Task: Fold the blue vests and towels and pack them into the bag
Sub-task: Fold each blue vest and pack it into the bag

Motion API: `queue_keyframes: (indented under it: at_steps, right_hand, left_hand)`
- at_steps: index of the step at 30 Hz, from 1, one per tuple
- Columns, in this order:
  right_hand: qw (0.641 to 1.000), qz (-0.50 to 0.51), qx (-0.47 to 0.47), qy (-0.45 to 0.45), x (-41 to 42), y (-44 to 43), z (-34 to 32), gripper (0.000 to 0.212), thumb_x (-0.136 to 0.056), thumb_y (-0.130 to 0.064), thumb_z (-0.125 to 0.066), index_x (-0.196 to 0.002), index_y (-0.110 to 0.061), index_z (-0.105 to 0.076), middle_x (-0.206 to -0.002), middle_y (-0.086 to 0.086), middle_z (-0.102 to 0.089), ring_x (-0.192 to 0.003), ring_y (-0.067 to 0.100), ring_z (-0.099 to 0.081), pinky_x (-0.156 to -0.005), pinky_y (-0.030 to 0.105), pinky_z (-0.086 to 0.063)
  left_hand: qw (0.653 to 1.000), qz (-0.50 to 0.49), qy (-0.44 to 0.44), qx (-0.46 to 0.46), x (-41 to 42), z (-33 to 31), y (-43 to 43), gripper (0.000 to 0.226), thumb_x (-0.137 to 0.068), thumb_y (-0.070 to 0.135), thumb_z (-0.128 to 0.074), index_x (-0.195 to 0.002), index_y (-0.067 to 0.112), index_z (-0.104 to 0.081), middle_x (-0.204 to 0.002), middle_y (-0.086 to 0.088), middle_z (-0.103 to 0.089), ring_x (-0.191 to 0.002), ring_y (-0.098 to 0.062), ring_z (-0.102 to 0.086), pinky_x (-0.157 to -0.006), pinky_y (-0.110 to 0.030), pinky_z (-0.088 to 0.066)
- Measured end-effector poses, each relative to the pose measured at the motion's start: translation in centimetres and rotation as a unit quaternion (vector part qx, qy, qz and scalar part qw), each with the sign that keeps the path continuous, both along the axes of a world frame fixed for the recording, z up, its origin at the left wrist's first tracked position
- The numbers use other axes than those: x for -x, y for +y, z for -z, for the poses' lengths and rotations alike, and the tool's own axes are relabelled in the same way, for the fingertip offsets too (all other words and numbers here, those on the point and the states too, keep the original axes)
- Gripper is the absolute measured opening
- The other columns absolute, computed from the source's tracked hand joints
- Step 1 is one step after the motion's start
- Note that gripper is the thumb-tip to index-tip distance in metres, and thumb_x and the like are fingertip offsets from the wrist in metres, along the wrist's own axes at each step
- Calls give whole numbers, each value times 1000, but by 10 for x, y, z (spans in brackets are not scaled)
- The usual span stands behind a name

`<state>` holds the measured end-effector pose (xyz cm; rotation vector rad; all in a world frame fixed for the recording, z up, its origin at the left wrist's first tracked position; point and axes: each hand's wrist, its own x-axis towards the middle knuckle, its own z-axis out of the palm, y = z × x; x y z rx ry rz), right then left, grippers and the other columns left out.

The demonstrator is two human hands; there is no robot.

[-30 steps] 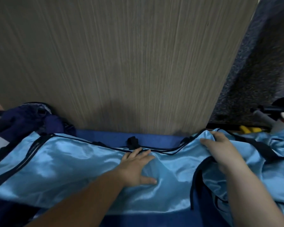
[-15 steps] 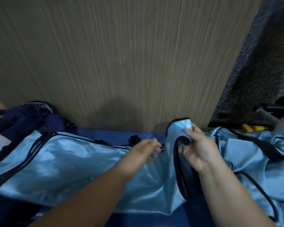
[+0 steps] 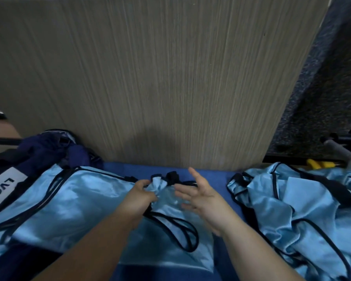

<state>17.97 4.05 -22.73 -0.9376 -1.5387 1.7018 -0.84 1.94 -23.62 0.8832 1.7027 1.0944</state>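
Now vest [image 3: 73,201] in left hand [image 3: 139,199] (bunched)

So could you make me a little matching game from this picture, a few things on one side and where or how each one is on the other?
Things:
1. left hand
2. right hand
3. crumpled vests
4. dark blue bag

States or places:
A. far left, by the wooden panel
B. open, fingers spread
C. heaped at the right
D. pinching a bunched bit of vest

Pairs: 1-D, 2-B, 3-C, 4-A
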Motion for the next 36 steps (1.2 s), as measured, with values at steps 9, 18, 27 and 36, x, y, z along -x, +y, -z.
queue_keyframes:
  at_steps: [9,18,27,36]
  right_hand:
    - [917,10,-207,-342,-28,16,26,33,-81,-19,-73,-106,-37,-63,-107,-12,-61,-105,5,-56,-85,6,-41]
    - [806,-174,-273,-496,-24,9,34,96,-69,-64,-73,-148,-50,-22,-163,-16,4,-146,8,20,-117,42,8]
    - [760,-247,-249,-547,-32,11,27,122,-60,-60,-82,-150,-51,-1,-159,-16,19,-144,10,28,-117,47,16]
    - [912,92,-115,-383,-21,18,27,52,-80,-49,-72,-122,-25,-54,-120,-5,-52,-105,10,-55,-86,26,-48]
  left_hand:
    - [978,-64,197,-37,12,14,1,47,-93,17,-59,-135,13,-39,-112,-4,-54,-97,-21,-55,-83,-29,-44]
    - [831,180,488,-199,-1,36,-9,43,-82,38,-41,-112,23,-68,-118,10,-63,-113,-11,-52,-101,-32,-40]
    - [773,242,584,-53,5,62,-19,106,-62,94,7,-152,43,-14,-158,23,-1,-150,-14,9,-110,-48,23]
    - [763,290,577,25,4,61,-13,107,-52,93,3,-149,49,8,-160,19,16,-147,-29,21,-110,-62,18]
